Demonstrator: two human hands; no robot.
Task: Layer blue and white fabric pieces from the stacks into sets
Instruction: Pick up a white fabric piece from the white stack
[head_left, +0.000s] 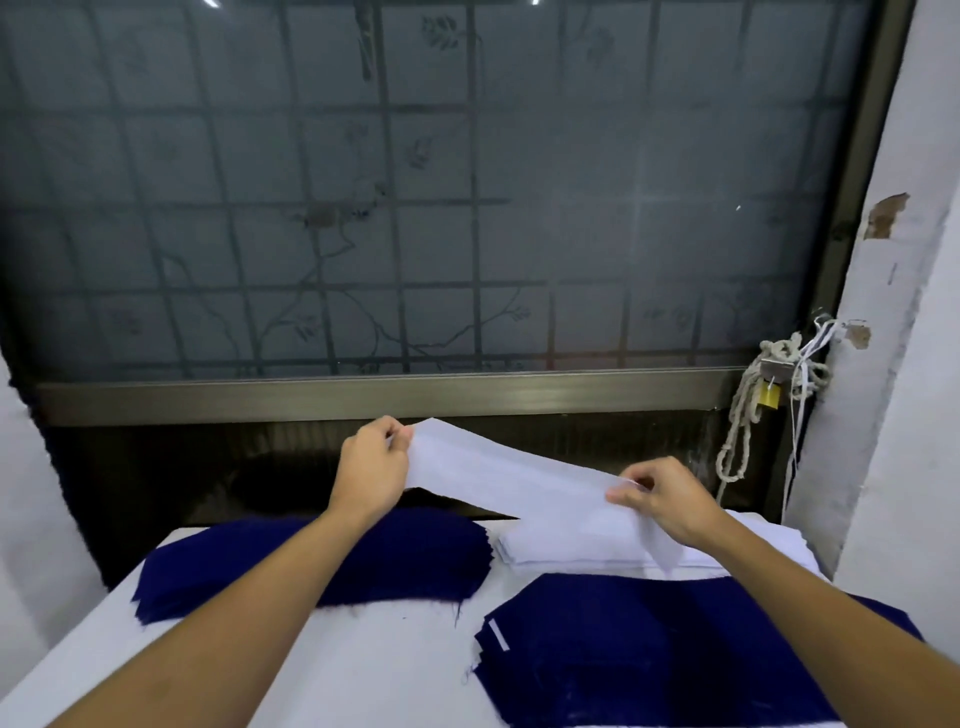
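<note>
A white fabric piece (498, 475) is held up in the air between both hands, above the far side of the table. My left hand (371, 467) pinches its far left corner. My right hand (660, 499) pinches its right edge, just above the white fabric stack (566, 545) at the back right. A dark blue fabric stack (410, 558) lies at the back left, partly under my left forearm. Another pile of blue pieces (649, 649), with a thin white edge showing at its left side, sits at the front right.
The white table (363, 665) ends close to a frosted, barred window (415, 208). A wall corner (883, 364) rises at the right, with knotted rope and a brass padlock (769, 397) hanging beside it. A dark gap lies behind the table.
</note>
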